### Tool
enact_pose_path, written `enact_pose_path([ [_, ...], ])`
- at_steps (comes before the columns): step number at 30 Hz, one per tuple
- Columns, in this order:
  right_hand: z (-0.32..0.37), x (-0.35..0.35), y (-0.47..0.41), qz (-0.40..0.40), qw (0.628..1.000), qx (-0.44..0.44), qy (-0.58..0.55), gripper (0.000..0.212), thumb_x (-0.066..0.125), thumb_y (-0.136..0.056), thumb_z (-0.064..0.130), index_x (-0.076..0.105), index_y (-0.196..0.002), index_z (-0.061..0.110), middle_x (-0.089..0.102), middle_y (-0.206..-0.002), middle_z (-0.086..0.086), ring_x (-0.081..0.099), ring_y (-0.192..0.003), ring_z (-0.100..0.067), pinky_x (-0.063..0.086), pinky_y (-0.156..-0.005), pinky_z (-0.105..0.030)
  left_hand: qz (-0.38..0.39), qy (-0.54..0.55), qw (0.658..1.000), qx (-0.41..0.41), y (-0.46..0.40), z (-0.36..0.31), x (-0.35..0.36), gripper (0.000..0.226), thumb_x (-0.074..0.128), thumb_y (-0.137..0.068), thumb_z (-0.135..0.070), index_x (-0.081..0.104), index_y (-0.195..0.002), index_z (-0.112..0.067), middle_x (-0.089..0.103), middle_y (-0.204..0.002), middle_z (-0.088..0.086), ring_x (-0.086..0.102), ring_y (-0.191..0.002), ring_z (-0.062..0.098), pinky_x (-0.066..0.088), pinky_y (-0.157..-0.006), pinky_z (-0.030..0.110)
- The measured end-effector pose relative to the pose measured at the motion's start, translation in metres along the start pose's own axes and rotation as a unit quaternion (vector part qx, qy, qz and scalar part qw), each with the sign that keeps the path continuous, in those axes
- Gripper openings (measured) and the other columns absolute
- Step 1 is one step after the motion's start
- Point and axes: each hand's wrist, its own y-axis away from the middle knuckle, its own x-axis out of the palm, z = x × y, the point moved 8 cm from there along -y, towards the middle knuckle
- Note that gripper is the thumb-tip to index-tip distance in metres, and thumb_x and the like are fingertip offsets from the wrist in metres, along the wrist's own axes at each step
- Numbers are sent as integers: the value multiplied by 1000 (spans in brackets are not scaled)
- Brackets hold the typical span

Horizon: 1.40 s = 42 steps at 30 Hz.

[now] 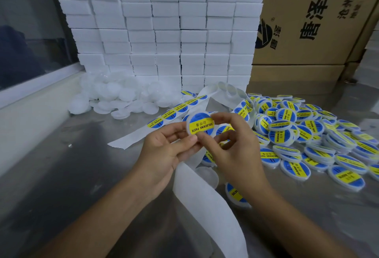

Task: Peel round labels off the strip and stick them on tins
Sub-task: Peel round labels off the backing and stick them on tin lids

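Two hands' grips, left (166, 147) and right (229, 145), both pinching one labelled tin (200, 123).

Labelled tin (200, 124) (between both hands)

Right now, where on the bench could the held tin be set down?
Bare steel lies left of the label strip, in front of the unlabelled white tins. Right of the hands, the labelled pile crowds the surface. The left hand and right hand hold the tin.

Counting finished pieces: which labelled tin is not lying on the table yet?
The tin gripped between the left hand and right hand; every other labelled tin lies in the pile at right.
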Motion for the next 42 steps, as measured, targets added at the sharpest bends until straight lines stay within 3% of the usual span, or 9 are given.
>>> enact_pose_path([
  [5, -3, 7, 1, 36, 997, 37, -55, 53, 82, -78, 23, 56, -124, 28, 65, -100, 11, 61, -59, -9, 51, -58, -22, 33, 42, 998, -21, 1, 4, 6, 34, 61, -78, -7, 63, -111, 1, 72, -108, 19, 71, -100, 30, 59, -79, 33],
  [10, -2, 8, -3, 72, 989, 45, -121, 11, 70, -90, 14, 74, -100, 13, 74, -79, -4, 67, -65, -29, 58, -63, -45, 37, 31, 998, -40, 0, 7, 5, 41, 61, -78, -11, 61, -116, 3, 72, -109, 18, 70, -101, 29, 59, -79, 32],
  [15, -7, 4, -4, 60, 991, 49, -107, 24, 50, -102, 14, 71, -93, 12, 63, -58, -15, 59, -51, -26, 54, -56, -34, 53, 19, 997, -57, 2, 11, 8, 43, 62, -78, -11, 62, -118, 4, 71, -112, 19, 69, -104, 32, 58, -83, 33],
  [21, -11, 4, -2, 25, 992, 64, -104, 30, 72, -87, 27, 65, -117, 31, 69, -81, -3, 58, -49, -12, 54, -55, -33, 73, 42, 995, -59, 3, 13, 14, 39, 62, -81, -13, 63, -116, 5, 69, -114, 22, 67, -109, 32, 57, -85, 32],
  [25, -12, 7, -3, 63, 988, 80, -115, 53, 76, -69, 44, 65, -118, 29, 59, -58, 2, 43, -46, -2, 43, -51, -17, 87, 43, 994, -57, 4, 12, 16, 35, 58, -84, -12, 65, -113, 5, 69, -114, 23, 67, -110, 31, 57, -83, 30],
  [29, -15, 2, -7, 44, 976, 119, -175, 24, 77, -79, 20, 69, -100, 11, 71, -75, -7, 59, -45, -14, 51, -47, -22, 83, 26, 994, -64, 3, 14, 13, 37, 59, -82, -14, 65, -114, 3, 69, -113, 22, 68, -106, 32, 57, -80, 31],
  [34, -15, 0, -6, 48, 982, 101, -153, 9, 58, -95, 4, 66, -96, 0, 69, -59, 0, 59, -39, -13, 46, -41, -19, 81, 9, 995, -59, 2, 16, 11, 35, 62, -80, -15, 68, -110, 2, 70, -111, 23, 69, -103, 35, 58, -79, 33],
  [39, -19, 4, -2, 49, 984, 134, -106, 31, 77, -78, 36, 71, -98, 13, 75, -85, 1, 67, -63, -31, 59, -58, -38, 53, -17, 998, -26, 2, 13, 8, 26, 62, -79, -20, 76, -96, -7, 73, -104, 19, 71, -96, 33, 58, -75, 31],
  [42, -20, -1, -1, 33, 988, 140, -63, 51, 77, -53, 62, 69, -84, 22, 73, -79, 6, 65, -60, -17, 58, -59, -35, 52, -79, 996, 8, 4, 8, 11, 24, 62, -79, -21, 77, -94, -9, 75, -97, 16, 73, -89, 30, 58, -71, 28],
])
